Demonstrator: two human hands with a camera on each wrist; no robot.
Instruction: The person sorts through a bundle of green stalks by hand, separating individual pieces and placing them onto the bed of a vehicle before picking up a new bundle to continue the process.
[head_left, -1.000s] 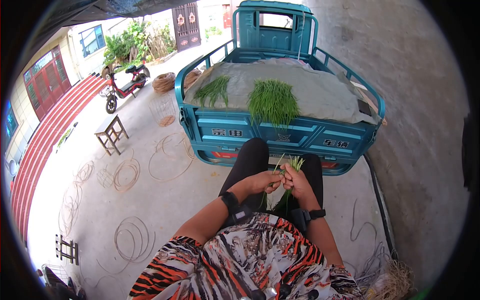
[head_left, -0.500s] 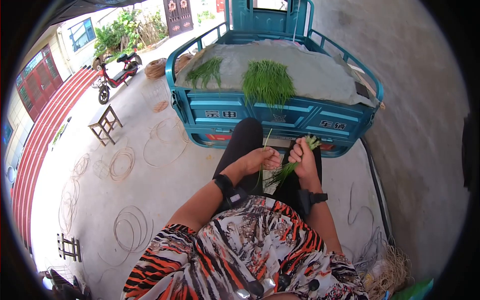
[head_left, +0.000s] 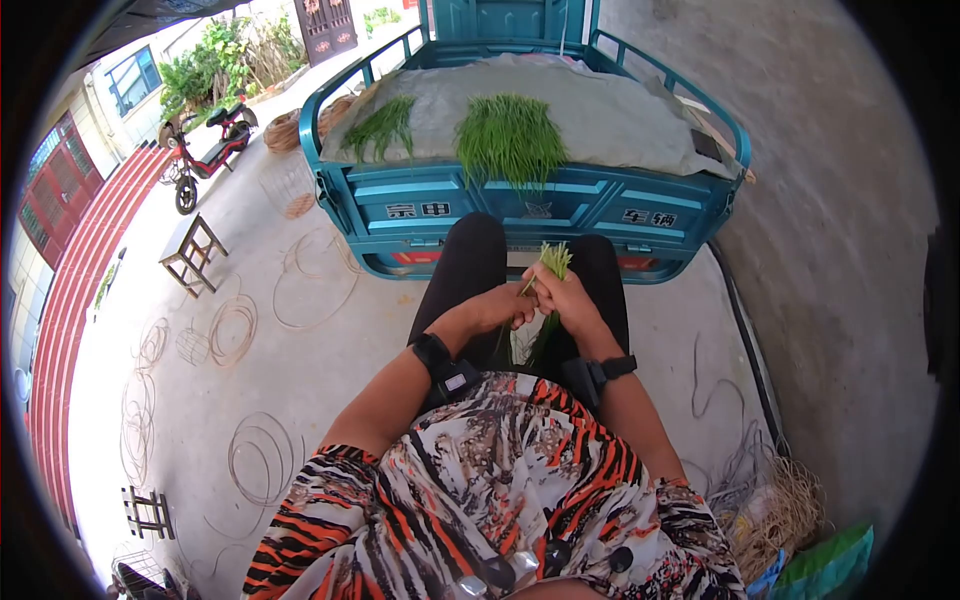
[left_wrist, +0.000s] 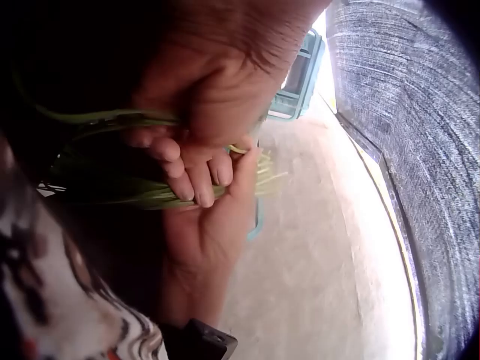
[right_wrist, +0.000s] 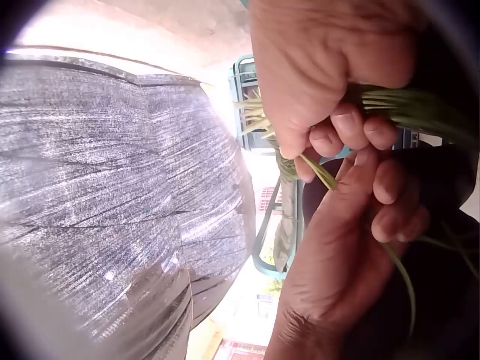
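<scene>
I sit with both hands over my lap in the head view. My right hand grips a small bunch of green stalks, pale cut ends up and leaves hanging between my knees. My left hand touches it from the left and pinches a single stalk beside the bunch. In the right wrist view the right hand curls round the bunch, and the left hand holds a thin stalk against it. In the left wrist view the left hand has curled fingers on the stalks.
A teal cargo tricycle stands just beyond my knees, its bed covered by a grey cloth with two heaps of greens. A concrete wall runs along the right. A stool, wire coils and a straw pile lie on the floor.
Half a second ago the hands were apart and the bunch was tilted in the right hand. Now the bunch stands upright and the left hand has closed in on it.
</scene>
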